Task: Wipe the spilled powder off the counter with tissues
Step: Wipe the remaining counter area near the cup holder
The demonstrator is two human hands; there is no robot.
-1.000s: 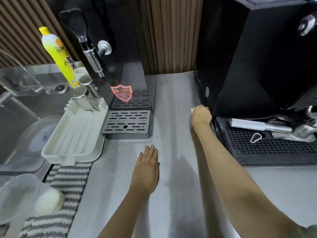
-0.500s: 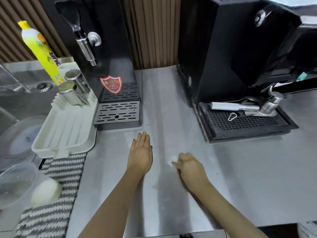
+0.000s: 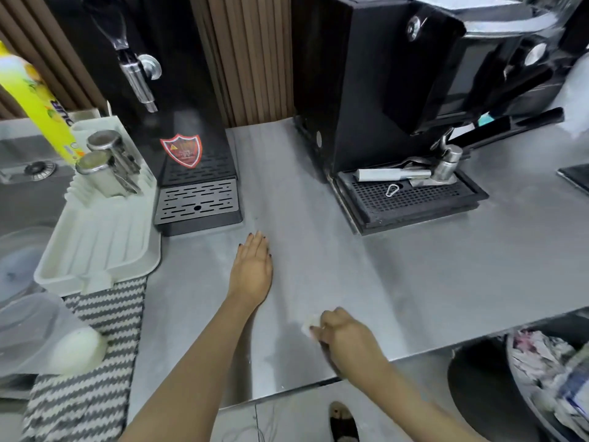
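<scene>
**Q:** Where was the tissue (image 3: 308, 325)?

**A:** Wadded on the counter (image 3: 414, 282) near its front edge, pinched in the curled fingers of the right hand (image 3: 345, 336). The left hand (image 3: 253, 269) lay flat on the counter, fingers straight and together, apart from the tissue and farther back.

**Q:** Containers?

**A:** 1 white tray (image 3: 95, 250) held 2 metal cups (image 3: 102, 173). 1 black bin (image 3: 475, 381) below the counter held crumpled paper (image 3: 538, 355).

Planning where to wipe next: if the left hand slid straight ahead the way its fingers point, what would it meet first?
Likely nothing soon: the left hand points up the bare counter lane, just missing the drip tray, until the slatted wall.
</scene>
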